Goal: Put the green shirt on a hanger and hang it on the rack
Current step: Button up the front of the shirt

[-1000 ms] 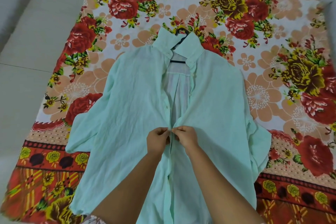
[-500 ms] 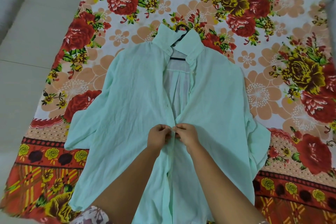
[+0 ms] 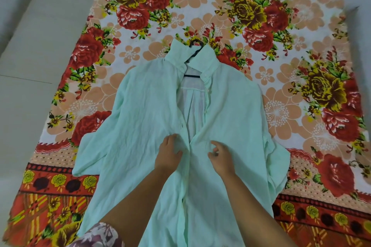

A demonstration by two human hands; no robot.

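The pale green shirt lies flat on a flowered sheet, collar away from me, front open above the chest. A black hanger sits inside it; only its hook above the collar and a short bar in the neck opening show. My left hand rests on the left front panel beside the placket, fingers loosely bent, holding nothing. My right hand hovers over the right front panel with fingers spread and curled, also holding nothing. The two hands are apart, one on each side of the placket.
The flowered sheet in red, orange and yellow covers the floor under the shirt. Pale floor tiles run along the left. A patterned sleeve or garment shows at the bottom edge. No rack is in view.
Both hands were pinched together on the placket at mid chest; now they have let go and moved apart to either side. The view has shifted slightly.
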